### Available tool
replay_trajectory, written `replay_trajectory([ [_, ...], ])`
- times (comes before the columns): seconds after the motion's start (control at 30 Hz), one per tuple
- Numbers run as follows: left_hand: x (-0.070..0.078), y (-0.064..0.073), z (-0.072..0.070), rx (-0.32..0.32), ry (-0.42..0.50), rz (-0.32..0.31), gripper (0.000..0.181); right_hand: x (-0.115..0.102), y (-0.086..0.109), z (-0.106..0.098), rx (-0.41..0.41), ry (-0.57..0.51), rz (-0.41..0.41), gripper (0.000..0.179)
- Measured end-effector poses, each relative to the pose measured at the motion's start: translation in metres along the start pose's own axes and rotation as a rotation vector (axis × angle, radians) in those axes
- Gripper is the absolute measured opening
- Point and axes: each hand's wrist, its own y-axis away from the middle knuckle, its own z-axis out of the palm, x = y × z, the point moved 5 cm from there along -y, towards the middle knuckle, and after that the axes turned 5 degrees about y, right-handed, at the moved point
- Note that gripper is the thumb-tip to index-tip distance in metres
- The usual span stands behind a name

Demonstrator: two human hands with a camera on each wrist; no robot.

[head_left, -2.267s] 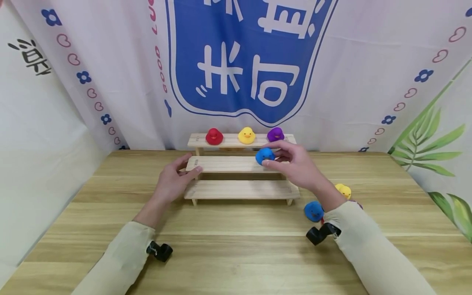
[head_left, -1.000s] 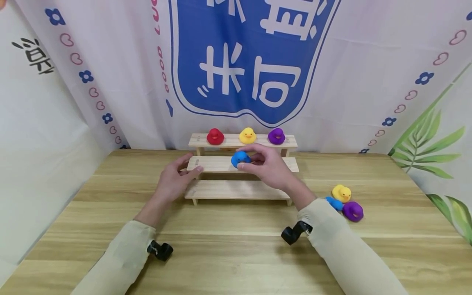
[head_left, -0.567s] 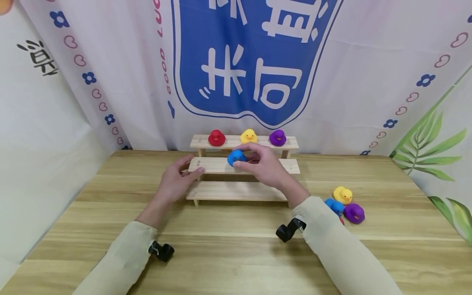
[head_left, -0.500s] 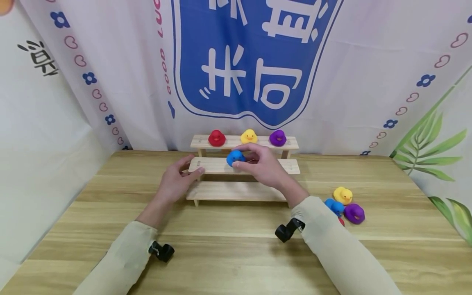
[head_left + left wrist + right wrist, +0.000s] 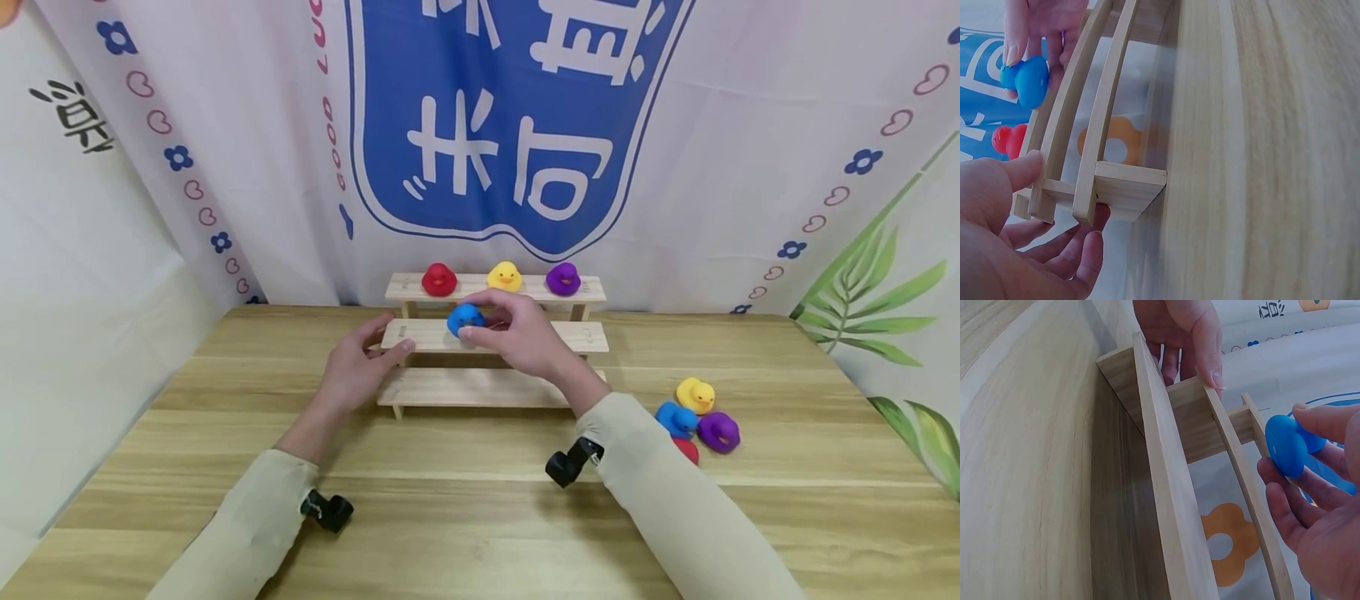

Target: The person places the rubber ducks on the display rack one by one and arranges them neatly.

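Observation:
A three-tier wooden display stand (image 5: 480, 388) is on the table. My left hand (image 5: 356, 363) grips its left end, thumb on top of the middle board and fingers below, as the left wrist view shows. With thumb and fingers, my right hand (image 5: 525, 337) pinches a blue rubber duck (image 5: 462, 319) over the left half of the middle tier. In the right wrist view, a gap shows between this blue duck (image 5: 1286, 447) and the middle board (image 5: 1241, 469). Along the top tier sit a red duck (image 5: 438, 280), a yellow duck (image 5: 505, 277) and a purple duck (image 5: 563, 279).
Right of the stand, a yellow duck (image 5: 696, 395), a second blue duck (image 5: 677, 420), a purple duck (image 5: 719, 432) and a partly hidden red duck (image 5: 686, 451) cluster on the wooden table (image 5: 465, 533). A printed curtain (image 5: 712, 208) hangs behind the stand.
My right hand has carried the blue duck leftward over the middle tier, from its right end to left of centre. My left hand keeps its grip on the stand.

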Motion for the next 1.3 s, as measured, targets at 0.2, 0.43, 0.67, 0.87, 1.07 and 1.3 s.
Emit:
replay_trajectory([
  [0.2,0.0,-0.001,0.0,0.001,0.001,-0.001,0.08,-0.001,-0.005,0.002,0.002,0.006,0.001,0.04],
  [0.43,-0.001,-0.002,0.0,-0.006,0.003,-0.005,0.082,-0.003,-0.008,0.006,0.0,0.006,-0.004,0.04],
  [0.67,0.0,-0.002,-0.001,-0.005,0.005,-0.025,0.082,-0.005,-0.011,0.013,-0.005,0.011,-0.004,0.041],
  [0.87,-0.001,-0.001,-0.001,-0.005,0.008,-0.034,0.082,-0.007,-0.014,0.019,-0.015,0.012,-0.019,0.04],
  [1.07,-0.001,-0.001,0.0,-0.007,0.007,-0.033,0.082,-0.006,-0.018,0.028,-0.027,0.018,-0.027,0.041],
  [1.3,-0.002,-0.001,0.0,-0.01,-0.001,-0.018,0.081,-0.004,-0.02,0.034,-0.026,0.054,0.004,0.037],
])
